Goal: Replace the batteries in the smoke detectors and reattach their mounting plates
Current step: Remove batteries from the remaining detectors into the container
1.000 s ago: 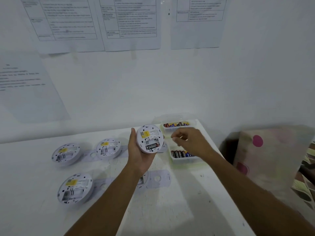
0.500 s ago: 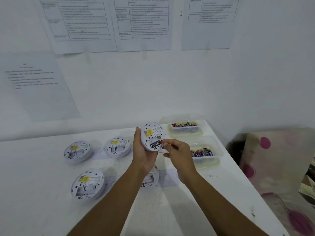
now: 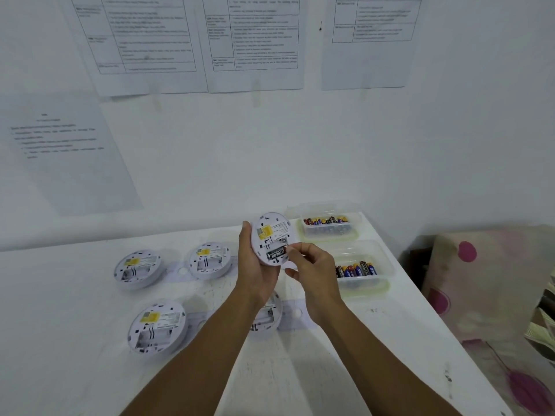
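My left hand [image 3: 255,274] grips a round white smoke detector [image 3: 271,232] above the table, its back with a yellow label turned toward me. A black battery [image 3: 275,254] lies in its open compartment. My right hand [image 3: 313,268] has its fingers curled, and thumb and forefinger pinch the right end of that battery. Three more open detectors lie on the table at the back left [image 3: 138,268], back middle [image 3: 210,259] and front left [image 3: 157,325]. Another detector [image 3: 268,318] is partly hidden under my left forearm. Flat mounting plates [image 3: 295,313] lie beside them.
Two clear plastic tubs with several batteries stand at the table's right: a far tub [image 3: 330,234] and a near tub [image 3: 381,265]. Printed sheets hang on the wall. A spotted cushion [image 3: 480,280] sits past the table's right edge.
My right hand came in from over the near tub to the held detector and now pinches at the battery. The view shifted slightly.
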Available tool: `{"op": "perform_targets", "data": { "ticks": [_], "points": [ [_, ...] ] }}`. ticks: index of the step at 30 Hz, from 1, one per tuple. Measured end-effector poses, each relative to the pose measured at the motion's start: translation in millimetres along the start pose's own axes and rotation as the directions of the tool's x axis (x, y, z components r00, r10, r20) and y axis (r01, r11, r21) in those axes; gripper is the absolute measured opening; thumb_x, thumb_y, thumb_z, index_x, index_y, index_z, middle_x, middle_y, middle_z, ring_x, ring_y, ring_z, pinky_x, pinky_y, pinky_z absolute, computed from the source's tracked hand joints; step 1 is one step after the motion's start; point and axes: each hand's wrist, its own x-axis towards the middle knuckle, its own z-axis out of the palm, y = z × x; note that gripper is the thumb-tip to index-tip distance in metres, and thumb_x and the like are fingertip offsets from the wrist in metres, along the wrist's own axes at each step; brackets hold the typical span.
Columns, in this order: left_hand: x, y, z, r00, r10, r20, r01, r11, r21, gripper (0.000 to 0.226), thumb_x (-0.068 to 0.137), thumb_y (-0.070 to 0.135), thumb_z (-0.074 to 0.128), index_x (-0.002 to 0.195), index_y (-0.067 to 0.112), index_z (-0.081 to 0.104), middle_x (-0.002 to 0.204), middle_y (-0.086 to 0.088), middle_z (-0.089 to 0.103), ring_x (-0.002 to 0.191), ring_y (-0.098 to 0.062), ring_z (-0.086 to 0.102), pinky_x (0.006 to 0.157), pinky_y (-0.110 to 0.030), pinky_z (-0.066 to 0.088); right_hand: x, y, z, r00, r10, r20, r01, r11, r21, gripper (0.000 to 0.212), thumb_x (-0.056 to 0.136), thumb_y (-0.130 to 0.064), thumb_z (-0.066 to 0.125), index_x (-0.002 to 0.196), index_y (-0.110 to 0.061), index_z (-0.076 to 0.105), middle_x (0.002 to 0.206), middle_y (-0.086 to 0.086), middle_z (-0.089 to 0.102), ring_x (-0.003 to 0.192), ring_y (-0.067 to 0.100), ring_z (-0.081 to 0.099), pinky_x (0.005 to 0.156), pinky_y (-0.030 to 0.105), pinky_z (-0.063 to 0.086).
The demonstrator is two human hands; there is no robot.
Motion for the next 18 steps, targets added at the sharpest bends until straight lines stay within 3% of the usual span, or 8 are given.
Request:
{"op": "perform_targets", "data": {
  "ticks": [4, 7, 10, 15, 17, 18],
  "points": [
    [3.9, 0.6, 4.0, 1.000, 0.017, -0.010, -0.017, 1.000, -0.013, 0.051, 0.099, 0.053, 0.034, 0.108, 0.019, 0.069, 0.101, -0.009, 0.073, 0.092, -0.021, 0.065, 0.078, -0.034, 0.046, 2.9, -2.9, -3.7, 0.998, -0.045, -0.038, 0.045, 0.999, -0.010, 0.004, 0.089, -0.013, 0.067, 0.087, -0.012, 0.071, 0.084, 0.004, 0.074, 0.082, 0.013, 0.067, 0.073, 0.030, 0.060],
    [3.9, -3.4, 4.4, 1.000, -0.005, -0.008, 0.005, 1.000, 0.005, 0.050, 0.098, 0.054, 0.033, 0.112, 0.020, 0.067, 0.103, -0.008, 0.074, 0.092, -0.021, 0.066, 0.078, -0.032, 0.050, 4.3, -2.6, -7.5, 0.977, -0.197, -0.079, 0.186, 0.974, -0.133, 0.004, 0.087, -0.018, 0.070, 0.083, -0.019, 0.069, 0.084, -0.005, 0.072, 0.088, 0.012, 0.067, 0.075, 0.032, 0.058],
    [1.7, -9.0, 6.3, 0.999, -0.041, -0.022, 0.041, 0.999, 0.005, 0.051, 0.098, 0.054, 0.034, 0.116, 0.019, 0.065, 0.108, -0.009, 0.072, 0.097, -0.021, 0.065, 0.080, -0.031, 0.052, 3.1, -4.1, -8.8, 0.946, -0.321, -0.034, 0.306, 0.925, -0.225, 0.008, 0.084, -0.013, 0.072, 0.082, -0.017, 0.066, 0.081, -0.006, 0.070, 0.080, 0.003, 0.066, 0.072, 0.022, 0.055],
    [4.5, -10.6, 8.3, 0.999, -0.039, -0.016, 0.038, 0.998, -0.051, 0.054, 0.098, 0.054, 0.033, 0.115, 0.014, 0.066, 0.111, -0.013, 0.071, 0.101, -0.026, 0.066, 0.086, -0.037, 0.051, 25.2, -25.4, -37.4, 0.953, -0.291, 0.081, 0.301, 0.936, -0.182, 0.013, 0.080, -0.004, 0.074, 0.088, -0.011, 0.067, 0.078, -0.002, 0.069, 0.067, 0.003, 0.061, 0.061, 0.014, 0.048],
    [7.5, -8.2, 4.9, 0.998, -0.046, -0.031, 0.043, 0.994, -0.097, 0.057, 0.095, 0.057, 0.038, 0.120, 0.013, 0.064, 0.121, -0.015, 0.068, 0.115, -0.030, 0.061, 0.099, -0.042, 0.047, 46.0, -39.2, -67.3, 0.955, -0.263, 0.134, 0.294, 0.889, -0.352, 0.012, 0.080, -0.004, 0.075, 0.087, -0.012, 0.069, 0.079, 0.000, 0.070, 0.066, 0.002, 0.060, 0.060, 0.011, 0.045],
    [8.6, -7.7, 3.0, 0.998, -0.053, -0.030, 0.049, 0.992, -0.119, 0.061, 0.091, 0.060, 0.041, 0.123, 0.012, 0.063, 0.127, -0.017, 0.064, 0.123, -0.033, 0.056, 0.107, -0.045, 0.042, 56.9, -46.3, -84.0, 0.957, -0.227, 0.179, 0.288, 0.816, -0.502, 0.011, 0.080, -0.007, 0.075, 0.085, -0.014, 0.070, 0.079, -0.001, 0.070, 0.065, 0.002, 0.060, 0.056, 0.009, 0.043]
  ]
}}
